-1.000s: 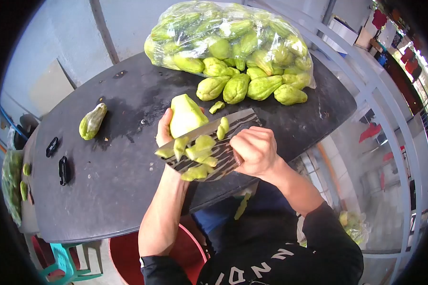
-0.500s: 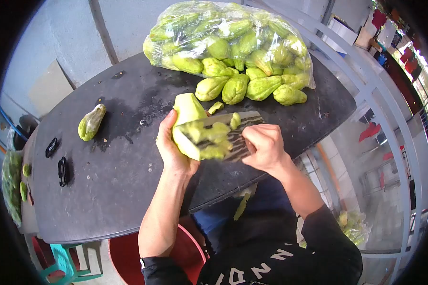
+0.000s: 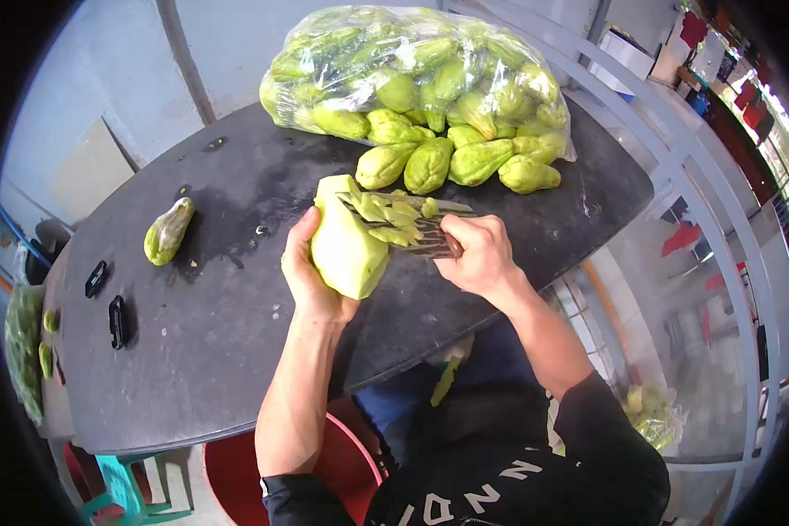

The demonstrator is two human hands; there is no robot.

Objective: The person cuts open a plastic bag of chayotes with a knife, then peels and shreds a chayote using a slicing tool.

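Observation:
In my left hand (image 3: pixel 314 279) is a peeled, pale green chayote (image 3: pixel 349 250), held upright above the table with the fingers wrapped round its left side and base. My right hand (image 3: pixel 478 254) grips the handle of a wide-bladed knife (image 3: pixel 431 235). The blade points left, and its tip end lies against the upper right side of the chayote. Several green peel shavings (image 3: pixel 394 215) stick to the blade. Just beyond the knife, unpeeled chayotes (image 3: pixel 428 167) lie in a row on the table.
A clear plastic bag (image 3: pixel 412 66) full of chayotes stands at the back of the dark table (image 3: pixel 210 351). One browned chayote (image 3: pixel 168 231) and two black objects (image 3: pixel 117 322) lie at left. Below the front edge is a red tub (image 3: pixel 237 473). A metal railing (image 3: pixel 675 167) runs along the right.
The knife has moved up along the chayote and its blade has tilted, so it looks narrower. The chayote has turned slightly in my left hand.

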